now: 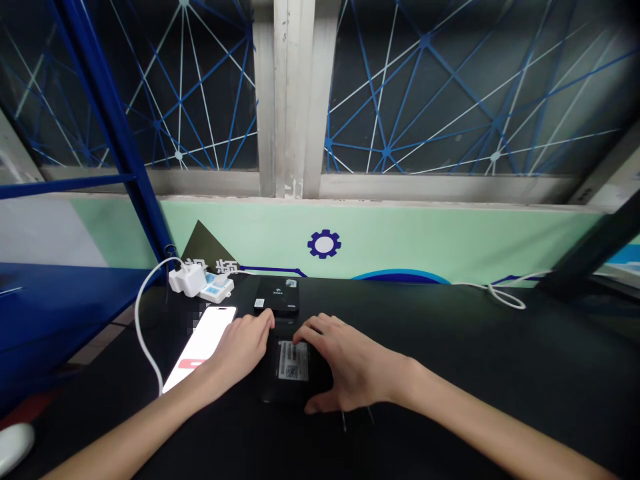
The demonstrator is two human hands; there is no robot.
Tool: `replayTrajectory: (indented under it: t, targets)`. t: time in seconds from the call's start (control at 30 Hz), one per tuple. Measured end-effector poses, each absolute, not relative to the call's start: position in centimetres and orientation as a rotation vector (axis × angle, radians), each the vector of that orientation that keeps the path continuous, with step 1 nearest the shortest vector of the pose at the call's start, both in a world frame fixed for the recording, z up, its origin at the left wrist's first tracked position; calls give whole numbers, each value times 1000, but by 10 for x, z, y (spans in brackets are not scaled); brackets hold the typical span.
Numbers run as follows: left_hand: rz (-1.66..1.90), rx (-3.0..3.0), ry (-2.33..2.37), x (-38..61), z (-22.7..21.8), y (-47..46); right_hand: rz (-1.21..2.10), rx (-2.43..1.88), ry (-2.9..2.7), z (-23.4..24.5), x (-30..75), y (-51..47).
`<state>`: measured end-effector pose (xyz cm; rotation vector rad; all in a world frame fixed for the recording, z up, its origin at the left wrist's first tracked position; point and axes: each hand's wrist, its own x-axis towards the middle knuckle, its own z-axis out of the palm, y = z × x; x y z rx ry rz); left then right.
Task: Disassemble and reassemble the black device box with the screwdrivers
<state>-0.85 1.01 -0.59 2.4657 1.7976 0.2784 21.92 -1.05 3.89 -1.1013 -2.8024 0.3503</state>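
My right hand [345, 363] lies over a flat black device [295, 393], its fingers wrapped around the device's edge and its thumb near a white barcode label [293, 361]. My left hand [241, 348] is just left of that device, with the fingertips close to its upper corner. A white-screened smartphone [199, 350] lies under the left palm's outer side, partly covered by it. Beyond the fingertips sits a second black box [277, 295] with a small white sticker.
A black tabletop [450, 353] holds a white power strip [217, 288] with a white plug [187, 279] and a looping white cable [143, 333]. A white mouse [15, 448] sits bottom left. Blue metal shelving [75, 313] stands left; a green wall and window lie beyond.
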Motion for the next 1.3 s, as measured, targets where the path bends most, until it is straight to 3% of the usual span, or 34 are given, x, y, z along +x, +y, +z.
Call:
replayTrajectory:
  t: [0.87, 1.3]
  targets:
    - [238, 2382, 1924, -7, 6, 5, 189, -1155, -2646, 47, 230, 10]
    - [217, 2341, 1853, -4, 9, 1, 59, -1298, -2390, 14, 223, 71]
